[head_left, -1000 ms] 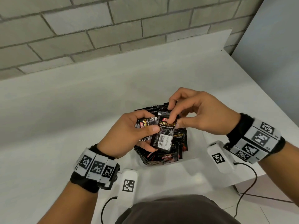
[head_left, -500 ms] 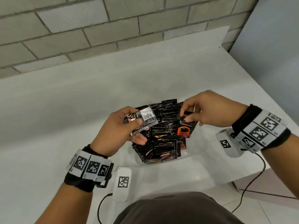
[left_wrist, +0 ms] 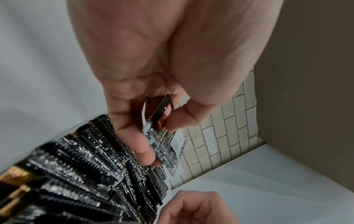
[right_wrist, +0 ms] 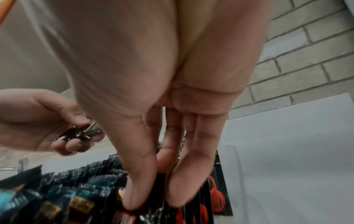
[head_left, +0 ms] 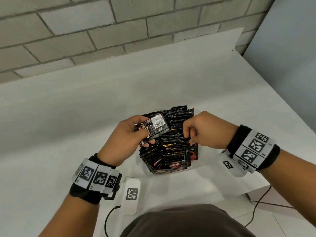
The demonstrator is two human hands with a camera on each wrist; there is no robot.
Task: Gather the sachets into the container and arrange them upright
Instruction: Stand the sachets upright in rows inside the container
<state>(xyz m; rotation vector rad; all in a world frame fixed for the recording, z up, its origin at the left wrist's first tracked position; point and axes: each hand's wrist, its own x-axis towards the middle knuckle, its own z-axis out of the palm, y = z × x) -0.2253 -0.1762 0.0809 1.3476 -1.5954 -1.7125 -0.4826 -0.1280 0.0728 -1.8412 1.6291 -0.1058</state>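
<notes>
A clear plastic container (head_left: 206,159) on the white table holds several black coffee sachets (head_left: 171,151) standing in upright rows. My left hand (head_left: 147,136) hovers over the container's left side and pinches a small stack of sachets (head_left: 154,128) between thumb and fingers, barcode side up; the same stack (left_wrist: 164,133) shows in the left wrist view. At the right row, my right hand (head_left: 189,139) has thumb and fingertips (right_wrist: 134,197) pinching the top edge of a black sachet (right_wrist: 161,178) that stands among the others, next to a sachet with a red cup print (right_wrist: 216,197).
The white table (head_left: 119,100) runs back to a grey brick wall (head_left: 102,31). A grey panel (head_left: 290,48) stands at the right. The table's near edge and a black cable (head_left: 256,207) lie at the lower right.
My right hand has carried the red-cup sachet down into the container's right row and now pinches a sachet top there. My left hand still holds its stack in the same place.
</notes>
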